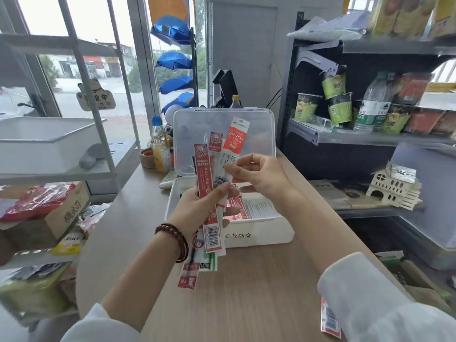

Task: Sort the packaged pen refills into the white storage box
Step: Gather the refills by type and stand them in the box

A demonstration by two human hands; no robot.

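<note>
Above the tabletop (259, 292), seemingly light, slippery refill packets (204, 174) are gripped by the left hand (195, 211). One is pinched mid-length by the right hand (261, 177).

The white storage box (271, 233) is showing dark lettering on its front. Above it, red-and-white refill packets (204, 174) are showing black barcodes, and an orange-and-white packet (235, 137) is standing out. Left of the box, a dark red bead bracelet (183, 241) is showing against the pale wood-grain counter (246, 292).
</note>
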